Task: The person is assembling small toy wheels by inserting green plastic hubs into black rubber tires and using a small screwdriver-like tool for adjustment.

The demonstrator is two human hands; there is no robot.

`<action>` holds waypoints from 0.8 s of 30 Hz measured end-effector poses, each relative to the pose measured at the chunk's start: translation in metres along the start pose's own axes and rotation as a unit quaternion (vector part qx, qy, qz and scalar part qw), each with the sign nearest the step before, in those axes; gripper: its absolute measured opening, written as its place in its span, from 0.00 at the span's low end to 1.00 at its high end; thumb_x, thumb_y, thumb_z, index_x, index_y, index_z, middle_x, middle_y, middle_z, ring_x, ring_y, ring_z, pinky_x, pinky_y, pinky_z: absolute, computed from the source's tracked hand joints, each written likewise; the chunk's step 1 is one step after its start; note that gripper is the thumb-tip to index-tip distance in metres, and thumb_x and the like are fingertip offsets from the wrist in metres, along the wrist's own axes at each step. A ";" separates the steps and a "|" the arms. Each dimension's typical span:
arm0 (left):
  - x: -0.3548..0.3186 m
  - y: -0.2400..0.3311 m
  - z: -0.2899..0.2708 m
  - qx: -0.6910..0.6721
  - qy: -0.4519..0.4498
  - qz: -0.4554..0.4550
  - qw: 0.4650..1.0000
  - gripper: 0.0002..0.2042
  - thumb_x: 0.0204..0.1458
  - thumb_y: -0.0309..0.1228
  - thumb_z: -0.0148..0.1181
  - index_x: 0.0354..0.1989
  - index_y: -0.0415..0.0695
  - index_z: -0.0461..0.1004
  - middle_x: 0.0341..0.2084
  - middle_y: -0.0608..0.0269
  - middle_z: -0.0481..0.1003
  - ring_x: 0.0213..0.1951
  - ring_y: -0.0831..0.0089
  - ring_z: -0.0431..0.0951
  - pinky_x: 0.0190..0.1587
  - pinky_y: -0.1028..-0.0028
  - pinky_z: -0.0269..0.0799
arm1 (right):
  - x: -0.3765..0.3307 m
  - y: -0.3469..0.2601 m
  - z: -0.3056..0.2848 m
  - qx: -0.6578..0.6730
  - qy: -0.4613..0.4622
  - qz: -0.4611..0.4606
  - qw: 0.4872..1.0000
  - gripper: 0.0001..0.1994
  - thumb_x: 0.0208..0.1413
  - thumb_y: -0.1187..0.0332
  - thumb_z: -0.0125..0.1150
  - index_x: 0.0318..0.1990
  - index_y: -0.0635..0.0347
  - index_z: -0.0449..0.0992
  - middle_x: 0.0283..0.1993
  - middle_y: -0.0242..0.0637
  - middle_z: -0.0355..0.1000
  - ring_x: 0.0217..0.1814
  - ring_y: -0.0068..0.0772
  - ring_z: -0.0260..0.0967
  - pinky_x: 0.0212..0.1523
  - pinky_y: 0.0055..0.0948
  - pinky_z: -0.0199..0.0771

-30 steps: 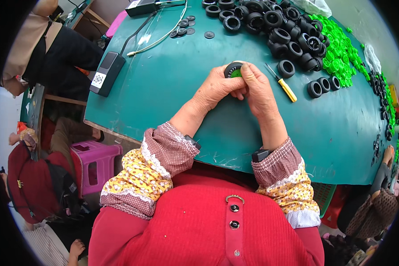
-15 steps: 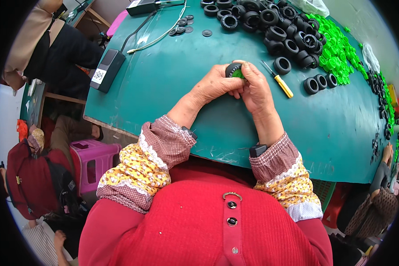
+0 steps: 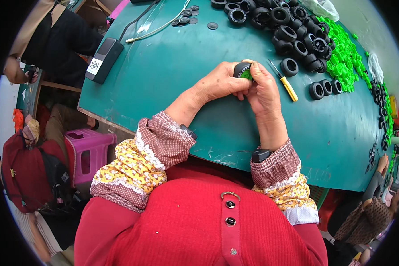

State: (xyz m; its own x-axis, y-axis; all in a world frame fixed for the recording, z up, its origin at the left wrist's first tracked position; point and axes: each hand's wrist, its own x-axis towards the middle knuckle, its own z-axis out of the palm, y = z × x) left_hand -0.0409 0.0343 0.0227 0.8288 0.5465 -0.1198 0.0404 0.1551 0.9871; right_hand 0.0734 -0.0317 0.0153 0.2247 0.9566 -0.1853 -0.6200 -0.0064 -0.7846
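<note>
Between my two hands is a small black toy tire [image 3: 240, 68] with a bright green wheel hub [image 3: 247, 76] set in its middle. My left hand [image 3: 221, 82] is closed round the tire's left side, its thumb lying along the lower edge. My right hand [image 3: 264, 86] pinches the right side, thumb on top against the rim. Fingers hide the underside and part of the hub. Just right of my right hand lies a screwdriver [image 3: 288, 88] with a yellow handle, and a loose tire [image 3: 289, 67] rests beside its shaft.
A heap of black tires [image 3: 292, 33] covers the far side, with a pile of green hubs [image 3: 341, 57] to its right. Three tires [image 3: 326, 88] stand in a row. Flat black discs [image 3: 186, 17], a white cable [image 3: 164, 32] and a black power box [image 3: 104, 60] lie left. Other people sit nearby.
The view has shifted slightly, so the table things appear a little lower. Both hands keep their grip on the tire and hub, with little visible change.
</note>
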 end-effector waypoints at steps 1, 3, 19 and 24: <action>0.001 0.000 -0.001 0.002 -0.006 -0.001 1.000 0.09 0.44 0.31 0.56 0.30 0.38 0.70 0.22 0.64 0.72 0.22 0.79 0.72 0.26 0.82 0.69 | 0.001 0.000 0.000 -0.004 -0.002 0.001 1.000 0.13 0.55 0.61 0.49 0.36 0.64 0.69 0.22 0.33 0.65 0.15 0.22 0.57 0.14 0.21 0.58; 0.001 -0.001 0.001 -0.018 0.003 0.010 1.000 0.09 0.44 0.31 0.56 0.29 0.38 0.71 0.21 0.65 0.72 0.21 0.79 0.71 0.25 0.82 0.68 | 0.002 0.001 -0.001 -0.012 -0.014 -0.020 1.000 0.14 0.55 0.61 0.48 0.37 0.64 0.68 0.24 0.34 0.65 0.16 0.23 0.58 0.14 0.22 0.59; -0.003 0.001 0.000 -0.028 0.080 0.046 0.995 0.11 0.43 0.33 0.59 0.32 0.39 0.71 0.22 0.68 0.72 0.22 0.83 0.67 0.26 0.83 0.65 | 0.001 0.004 0.008 -0.079 -0.038 -0.087 0.992 0.15 0.57 0.59 0.47 0.40 0.65 0.68 0.30 0.32 0.68 0.26 0.20 0.63 0.26 0.18 0.65; -0.001 -0.003 -0.006 -0.021 0.048 0.037 0.998 0.10 0.43 0.33 0.58 0.30 0.40 0.72 0.21 0.67 0.72 0.22 0.82 0.69 0.26 0.83 0.65 | 0.000 0.002 0.009 -0.059 -0.058 -0.089 0.993 0.16 0.57 0.59 0.47 0.40 0.64 0.68 0.27 0.32 0.66 0.23 0.18 0.61 0.23 0.16 0.62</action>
State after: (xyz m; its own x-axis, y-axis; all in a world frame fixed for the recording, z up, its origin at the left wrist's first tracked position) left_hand -0.0451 0.0380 0.0195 0.7710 0.6341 -0.0587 -0.0440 0.1449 0.9885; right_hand 0.0655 -0.0290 0.0184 0.2298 0.9729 0.0259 -0.4849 0.1376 -0.8637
